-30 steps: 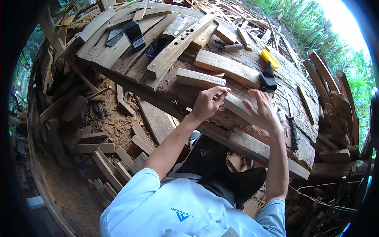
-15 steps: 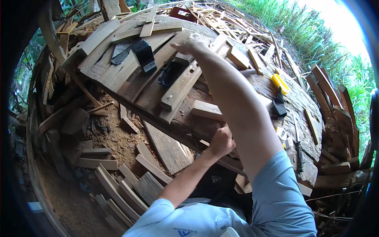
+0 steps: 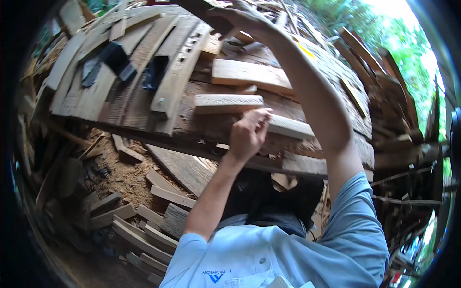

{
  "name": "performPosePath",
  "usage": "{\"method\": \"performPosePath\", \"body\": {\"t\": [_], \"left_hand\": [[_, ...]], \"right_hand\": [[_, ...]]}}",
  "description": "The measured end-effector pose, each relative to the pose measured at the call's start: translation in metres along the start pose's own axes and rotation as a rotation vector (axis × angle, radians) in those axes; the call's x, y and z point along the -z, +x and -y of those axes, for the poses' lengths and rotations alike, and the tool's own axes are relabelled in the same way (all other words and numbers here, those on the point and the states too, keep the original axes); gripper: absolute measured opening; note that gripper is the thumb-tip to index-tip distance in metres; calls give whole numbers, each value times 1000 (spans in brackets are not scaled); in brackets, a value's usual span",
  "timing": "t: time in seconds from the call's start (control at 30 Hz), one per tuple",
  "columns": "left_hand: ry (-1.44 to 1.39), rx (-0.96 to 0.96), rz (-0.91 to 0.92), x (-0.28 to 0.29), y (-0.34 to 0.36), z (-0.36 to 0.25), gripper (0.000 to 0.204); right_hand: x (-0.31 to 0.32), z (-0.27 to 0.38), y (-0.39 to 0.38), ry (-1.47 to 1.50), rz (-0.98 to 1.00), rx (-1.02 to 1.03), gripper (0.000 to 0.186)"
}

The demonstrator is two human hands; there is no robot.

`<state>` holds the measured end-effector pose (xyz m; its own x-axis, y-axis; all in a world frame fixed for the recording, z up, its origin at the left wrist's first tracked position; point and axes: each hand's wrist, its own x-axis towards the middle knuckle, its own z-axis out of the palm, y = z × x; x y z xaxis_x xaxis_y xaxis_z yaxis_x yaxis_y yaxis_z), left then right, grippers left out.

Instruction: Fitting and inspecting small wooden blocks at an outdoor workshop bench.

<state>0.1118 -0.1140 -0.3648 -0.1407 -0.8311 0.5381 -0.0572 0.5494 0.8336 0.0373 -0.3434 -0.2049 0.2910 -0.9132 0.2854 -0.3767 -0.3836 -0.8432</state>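
Observation:
At the near edge of the wooden workbench [image 3: 211,137], my left hand [image 3: 247,132] has its fingers curled together; whatever they may hold is hidden. Its fingertips are beside the end of a short pale wood block [image 3: 228,103]. Just right of them lies another pale wood piece [image 3: 290,126]. My right hand [image 3: 247,20] reaches to the far side of the bench, its fingers around a dark brown board [image 3: 204,12], blurred and cut off by the top edge. Below the right forearm lies a thicker pale block [image 3: 252,74].
On the left of the bench are several planks, a black box [image 3: 117,60], a glossy black object [image 3: 156,72] and a beam with square holes [image 3: 185,53]. Stacked offcuts [image 3: 151,235] and sawdust [image 3: 125,173] cover the ground at lower left. Timber [image 3: 398,96] stands at the right.
My view has shifted toward the right. My right hand has reached farther out and now grips the dark brown board. My left hand has moved up to the short block.

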Motion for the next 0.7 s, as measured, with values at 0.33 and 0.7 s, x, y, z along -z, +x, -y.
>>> {"method": "performPosePath", "body": {"t": [0.33, 0.7], "left_hand": [[8, 24, 82, -16, 3, -13, 11], [40, 35, 45, -21, 4, -13, 15]], "right_hand": [[101, 49, -324, -147, -49, -419, 60], [97, 14, -343, -140, -71, -280, 74]]}}
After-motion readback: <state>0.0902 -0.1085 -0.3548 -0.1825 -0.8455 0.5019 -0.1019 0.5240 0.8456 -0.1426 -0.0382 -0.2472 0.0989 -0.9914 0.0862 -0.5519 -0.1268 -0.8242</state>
